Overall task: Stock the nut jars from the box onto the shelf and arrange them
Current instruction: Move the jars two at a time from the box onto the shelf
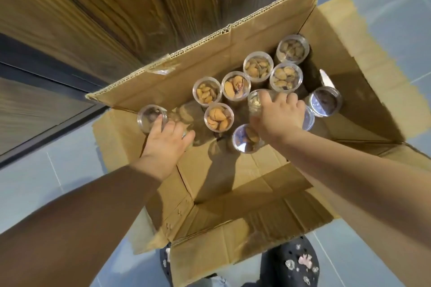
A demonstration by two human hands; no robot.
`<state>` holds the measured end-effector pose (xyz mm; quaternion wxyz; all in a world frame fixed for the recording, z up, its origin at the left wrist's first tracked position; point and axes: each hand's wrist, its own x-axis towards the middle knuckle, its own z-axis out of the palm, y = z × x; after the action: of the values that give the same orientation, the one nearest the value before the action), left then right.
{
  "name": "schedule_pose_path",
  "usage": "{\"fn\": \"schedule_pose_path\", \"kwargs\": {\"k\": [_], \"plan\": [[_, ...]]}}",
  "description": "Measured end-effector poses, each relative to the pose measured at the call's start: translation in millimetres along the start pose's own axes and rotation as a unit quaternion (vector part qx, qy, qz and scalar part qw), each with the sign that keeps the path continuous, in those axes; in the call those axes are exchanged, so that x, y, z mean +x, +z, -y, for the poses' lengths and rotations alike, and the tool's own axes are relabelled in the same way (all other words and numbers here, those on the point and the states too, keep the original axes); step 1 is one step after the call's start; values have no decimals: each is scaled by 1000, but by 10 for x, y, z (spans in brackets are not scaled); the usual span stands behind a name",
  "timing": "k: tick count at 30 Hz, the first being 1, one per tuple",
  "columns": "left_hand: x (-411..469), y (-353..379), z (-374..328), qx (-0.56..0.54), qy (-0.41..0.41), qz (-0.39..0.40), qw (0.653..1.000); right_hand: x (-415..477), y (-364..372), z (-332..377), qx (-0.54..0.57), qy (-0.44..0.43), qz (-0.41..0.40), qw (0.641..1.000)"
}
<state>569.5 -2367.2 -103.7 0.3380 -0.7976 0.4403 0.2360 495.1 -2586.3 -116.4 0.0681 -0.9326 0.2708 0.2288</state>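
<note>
left grip [166, 140]: fingers curled round the side of one clear jar [151, 117], just under its lid, thumb spread out to the right. right grip [277, 114]: closed down over the top of a second jar [254, 101], fingers bent across its lid. i cannot tell how firm this hold is, as the hand covers most of the lid.

position: the first jar is at the left edge of the box [144, 91], over the folded-out flap and apart from the rest. it sits ahead of my left palm, lid facing up at me, long axis upright. the second jar stands in the middle of the box, directly under my right fingers and also upright. the remaining jars [235, 86] crowd it on the far side and on both flanks, just beside it.

finding: each grip is already on its own jar, so neither has to reach across the other. in my judgement the next move turns on that upright axis. the middle jar should come straight up, because any sideways pull would likely knock its neighbours.

the box stands on the tiled floor [46, 170] against a wooden panel [93, 7]. no shelf board is plainly in view, so i cannot give its direction from either grip.
</note>
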Motion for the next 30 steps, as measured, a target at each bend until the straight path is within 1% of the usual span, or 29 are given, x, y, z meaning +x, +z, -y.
{"fn": "schedule_pose_path", "kwargs": {"k": [3, 5, 6, 7, 10, 12, 13, 16, 18, 20, 25, 30], "plan": [[-63, 93, 0, -7, 44, -62, 997, 28, 74, 56, 43, 25, -31, 998], [-100, 180, 28, -9, 57, -102, 993, 14, 97, 81, 70, 19, -57, 996], [-129, 188, 41, -38, 50, -129, 990, -22, 105, 80, 80, 9, -65, 995], [-163, 176, 55, -80, 38, -133, 987, -79, 100, 57, 90, -1, -71, 993], [-336, 41, 101, -227, -29, -52, 972, -363, -13, -110, 138, -23, -92, 986], [-517, -115, 178, -318, -50, -40, 946, -616, -225, -232, 185, -52, -99, 976], [-625, -231, 216, -341, -46, -43, 938, -747, -369, -279, 210, -73, -95, 970], [-1018, -711, 329, -340, -28, -36, 939, -1143, -926, -337, 283, -128, -73, 948], [-1337, -1084, 432, -332, -15, -40, 942, -1416, -1418, -317, 344, -127, -58, 929], [-1701, -1467, 568, -331, 0, -60, 942, -1698, -1915, -275, 377, -126, -58, 916], [-2633, -2121, 900, -321, -20, -101, 941, -2450, -2799, -100, 375, -167, -94, 907], [-3816, -2254, 1193, -294, -23, -154, 943, -3382, -3306, 165, 341, -197, -118, 912]]}}
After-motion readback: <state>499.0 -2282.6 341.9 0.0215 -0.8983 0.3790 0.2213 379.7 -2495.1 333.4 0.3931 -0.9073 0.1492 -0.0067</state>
